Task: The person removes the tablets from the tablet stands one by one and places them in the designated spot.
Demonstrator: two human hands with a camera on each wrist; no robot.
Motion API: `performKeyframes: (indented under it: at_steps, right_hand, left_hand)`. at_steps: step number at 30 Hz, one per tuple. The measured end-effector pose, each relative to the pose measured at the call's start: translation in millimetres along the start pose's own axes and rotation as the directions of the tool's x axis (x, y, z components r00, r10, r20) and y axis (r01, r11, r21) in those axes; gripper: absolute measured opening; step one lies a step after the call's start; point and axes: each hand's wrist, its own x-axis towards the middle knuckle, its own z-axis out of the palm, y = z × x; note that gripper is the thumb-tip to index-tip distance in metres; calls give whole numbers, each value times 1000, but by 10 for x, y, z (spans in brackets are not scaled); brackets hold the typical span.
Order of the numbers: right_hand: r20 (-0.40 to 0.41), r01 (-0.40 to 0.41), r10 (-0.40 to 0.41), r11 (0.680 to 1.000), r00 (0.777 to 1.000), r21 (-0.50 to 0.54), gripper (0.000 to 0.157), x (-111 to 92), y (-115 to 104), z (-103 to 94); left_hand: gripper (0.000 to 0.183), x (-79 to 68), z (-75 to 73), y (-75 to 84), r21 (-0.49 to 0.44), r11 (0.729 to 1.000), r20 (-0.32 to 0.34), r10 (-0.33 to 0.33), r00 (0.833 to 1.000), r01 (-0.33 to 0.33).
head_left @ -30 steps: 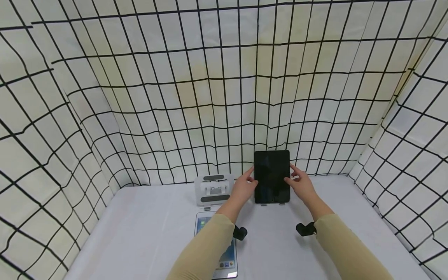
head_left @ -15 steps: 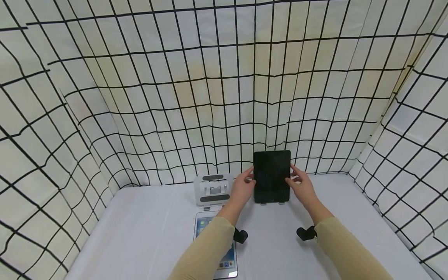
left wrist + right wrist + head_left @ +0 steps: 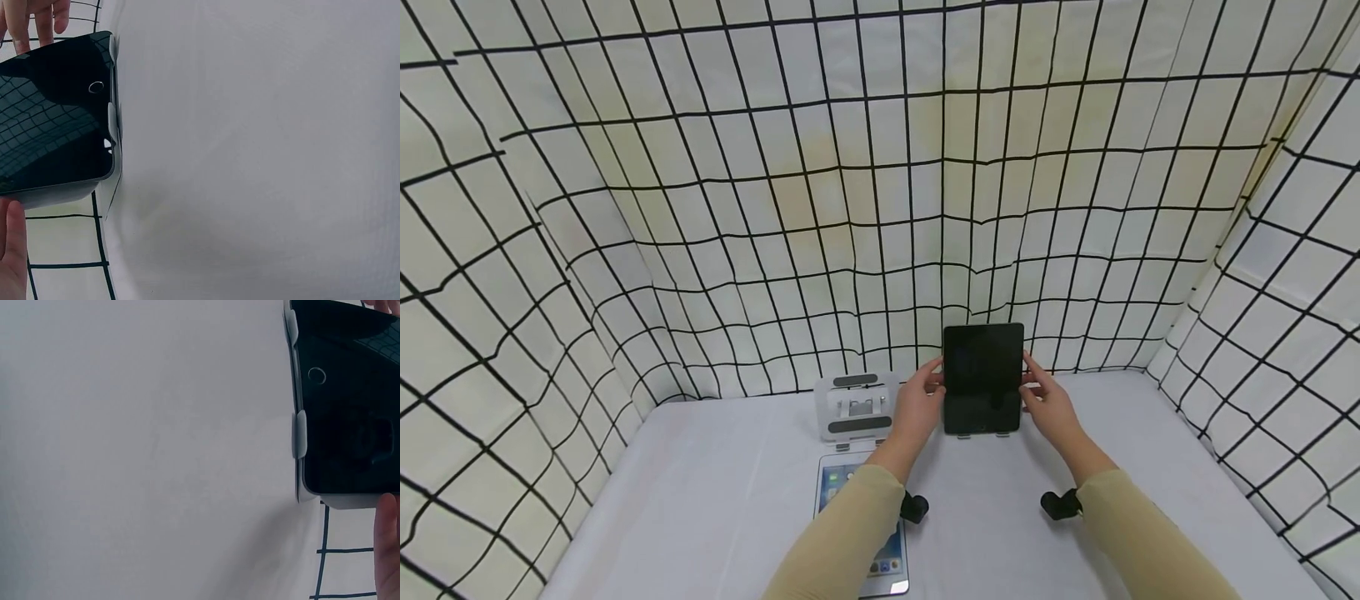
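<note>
A dark-screened tablet (image 3: 983, 367) leans back upright on a light stand, whose two small lips (image 3: 301, 434) hook over its lower edge. My left hand (image 3: 916, 408) holds the tablet's left side, thumb by the front edge. On the opposite side, my right hand (image 3: 1051, 408) holds it with the thumb at the edge and fingers bent behind. Seen from the left wrist, the tablet (image 3: 56, 125) reflects the grid wall, and the left thumb (image 3: 15, 231) lies along its side. Most of the stand is hidden behind the tablet.
Left of the hands stands a second tablet stand (image 3: 857, 408) with grey pads. In front of it a white-framed tablet (image 3: 891, 554) with a lit home screen lies flat, partly under the left sleeve (image 3: 842, 533). Grid-patterned cloth walls (image 3: 880, 250) enclose the white table (image 3: 700, 500).
Both thumbs have slid outward from the tablet's front face to its side edges. A reflection band now crosses the screen, and its top looks slightly wider. The other tablet and stand stay put.
</note>
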Motion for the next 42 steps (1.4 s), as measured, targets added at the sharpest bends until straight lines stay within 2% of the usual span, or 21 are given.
performKeyframes:
  at_steps: [10, 17, 26, 35, 42]
  right_hand:
    - [54, 18, -17, 1000, 998, -25, 74, 19, 71, -18]
    - [48, 36, -34, 999, 998, -36, 76, 48, 57, -28]
    - [55, 3, 1, 996, 998, -84, 75, 42, 65, -19]
    - [41, 24, -20, 996, 999, -90, 75, 36, 65, -24]
    - [23, 33, -31, 996, 999, -82, 74, 11, 46, 8]
  left_hand:
    - [70, 20, 1, 39, 86, 996, -1, 7, 1000, -7]
    - [72, 52, 7, -8, 102, 995, 7, 16, 1000, -17]
    - [76, 26, 16, -62, 134, 990, 17, 35, 999, -37]
    - [79, 7, 1, -21, 149, 988, 32, 44, 999, -48]
    - [79, 7, -16, -47, 140, 989, 52, 45, 998, -52]
